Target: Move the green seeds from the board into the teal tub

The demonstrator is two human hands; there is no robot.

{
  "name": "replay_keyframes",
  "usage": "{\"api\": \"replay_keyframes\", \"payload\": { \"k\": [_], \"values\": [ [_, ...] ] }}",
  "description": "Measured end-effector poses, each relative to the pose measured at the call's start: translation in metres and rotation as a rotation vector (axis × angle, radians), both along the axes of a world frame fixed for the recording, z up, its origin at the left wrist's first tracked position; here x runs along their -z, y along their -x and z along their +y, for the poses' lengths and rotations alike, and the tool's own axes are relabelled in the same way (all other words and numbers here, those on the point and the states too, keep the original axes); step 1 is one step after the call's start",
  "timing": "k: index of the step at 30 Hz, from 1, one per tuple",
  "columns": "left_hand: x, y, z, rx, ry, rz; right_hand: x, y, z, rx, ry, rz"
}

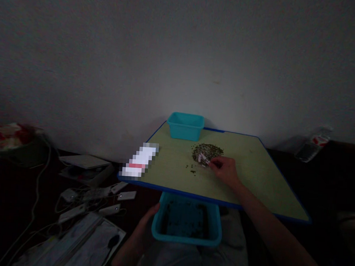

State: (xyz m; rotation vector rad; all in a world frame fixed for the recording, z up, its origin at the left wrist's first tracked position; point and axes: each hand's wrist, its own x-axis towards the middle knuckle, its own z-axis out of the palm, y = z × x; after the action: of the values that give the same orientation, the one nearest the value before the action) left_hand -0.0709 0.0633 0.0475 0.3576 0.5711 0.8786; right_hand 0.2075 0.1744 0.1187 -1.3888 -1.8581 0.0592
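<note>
My right hand [223,170] reaches over the small table [248,157], thumb and fingers pinched together at the near edge of a pile of small dark grains or seeds [209,150]. Several pale, strip-like pieces [202,156] lie in the pile just left of the fingertips; whether one is in the pinch I cannot make out. Below the table's front edge, my left hand [148,223] grips the left side of a turquoise plastic basin [185,240] over my lap. Dark bits are scattered inside that basin. Some fingers of this hand are hidden by the basin.
A second turquoise basin [185,132] stands at the table's back left. A blurred-out phone-like device [141,161] lies on the left edge. White cables and adapters [83,201] are tangled at left, near a flat bag [74,239]. A clear package [313,143] sits at far right.
</note>
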Motion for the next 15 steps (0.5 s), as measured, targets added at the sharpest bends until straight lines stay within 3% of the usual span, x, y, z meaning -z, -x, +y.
{"api": "replay_keyframes", "payload": {
  "k": [9,15],
  "values": [
    [0.006,0.003,0.001,-0.009,0.027,-0.001,0.000,0.002,0.000,-0.009,0.005,-0.042],
    [-0.010,-0.001,0.001,-0.013,0.025,-0.013,-0.002,0.003,-0.003,-0.058,0.021,-0.054]
  ]
}}
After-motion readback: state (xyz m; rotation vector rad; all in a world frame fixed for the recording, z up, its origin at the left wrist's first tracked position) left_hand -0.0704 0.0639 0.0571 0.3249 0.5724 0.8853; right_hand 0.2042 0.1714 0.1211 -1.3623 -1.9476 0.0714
